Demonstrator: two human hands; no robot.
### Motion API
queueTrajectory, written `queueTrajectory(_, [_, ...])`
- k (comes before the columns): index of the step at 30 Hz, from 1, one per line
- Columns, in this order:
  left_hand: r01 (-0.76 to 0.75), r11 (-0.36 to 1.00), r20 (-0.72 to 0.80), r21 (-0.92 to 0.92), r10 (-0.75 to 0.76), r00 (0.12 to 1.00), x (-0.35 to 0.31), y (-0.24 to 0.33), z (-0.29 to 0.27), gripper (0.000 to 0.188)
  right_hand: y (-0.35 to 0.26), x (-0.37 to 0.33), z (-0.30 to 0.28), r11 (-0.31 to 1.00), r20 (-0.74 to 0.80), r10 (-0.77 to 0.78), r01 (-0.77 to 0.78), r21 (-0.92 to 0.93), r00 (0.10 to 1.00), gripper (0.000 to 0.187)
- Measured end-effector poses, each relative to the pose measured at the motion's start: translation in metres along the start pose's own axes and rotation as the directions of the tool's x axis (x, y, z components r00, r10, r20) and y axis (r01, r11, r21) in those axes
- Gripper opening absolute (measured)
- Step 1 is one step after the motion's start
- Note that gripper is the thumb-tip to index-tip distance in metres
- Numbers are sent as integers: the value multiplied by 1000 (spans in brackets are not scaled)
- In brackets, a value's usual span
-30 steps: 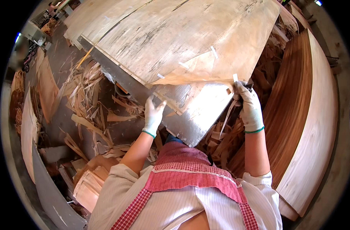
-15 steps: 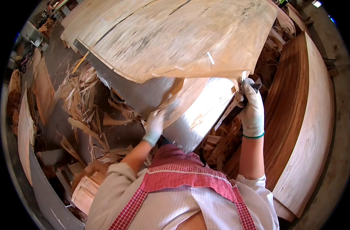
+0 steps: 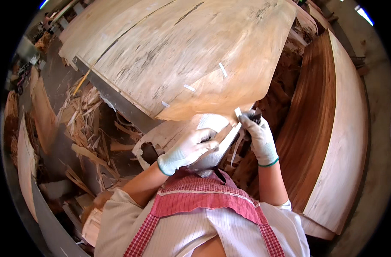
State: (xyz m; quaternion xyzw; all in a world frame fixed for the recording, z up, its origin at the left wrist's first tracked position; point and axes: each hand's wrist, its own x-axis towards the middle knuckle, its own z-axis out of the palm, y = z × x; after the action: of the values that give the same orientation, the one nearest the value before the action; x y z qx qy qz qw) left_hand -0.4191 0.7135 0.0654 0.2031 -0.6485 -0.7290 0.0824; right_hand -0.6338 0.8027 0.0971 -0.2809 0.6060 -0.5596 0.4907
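A large tan wood veneer sheet (image 3: 169, 55) with dark streaks and several short white tape strips lies on the table before me. Its near edge curls up close to my hands. My left hand (image 3: 189, 150), in a white glove, has its fingers closed at a smaller veneer piece (image 3: 165, 132) with a ragged left end, over the shiny metal table end (image 3: 208, 160). My gloved right hand (image 3: 257, 136) is closed on a small black object (image 3: 256, 117), its kind unclear. A short white tape strip (image 3: 238, 112) stands at its fingertips, beside the sheet's near edge.
Torn veneer scraps (image 3: 86, 111) are heaped on the floor to the left; more scraps (image 3: 285, 85) lie right of the table. A tall curved stack of veneer sheets (image 3: 311, 115) rises close on my right. At the far left, a pale veneer sheet (image 3: 27, 158) leans upright.
My left hand has moved right, nearer my right hand, with the smaller veneer piece drawn across the metal. My right hand has come left and lower. The curled edge reaches nearer me.
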Motion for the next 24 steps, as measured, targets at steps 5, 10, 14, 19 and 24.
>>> queueTrajectory(5, [205,907,-39,367,-205,978,-42,-76,4,18,1,-42,-71,950,-115,185,-208,-235,976,19])
queueTrajectory(10, [760,385,-423,525,-657,625,-144,-137,37,42,10,-64,-189,857,-32,33,-45,-513,999,14])
queueTrajectory(14, [663,748,-683,17,-476,554,-187,-209,77,73,-5,-76,-204,724,389,173,151,-673,905,10])
queueTrajectory(19, [-404,568,-686,-717,-470,556,-139,-233,87,68,27,-111,-136,489,480,779,89,-868,404,20])
queueTrajectory(24, [-822,450,-843,-348,-535,64,-60,-284,68,6,120,-141,-140,454,444,874,-8,-891,196,19])
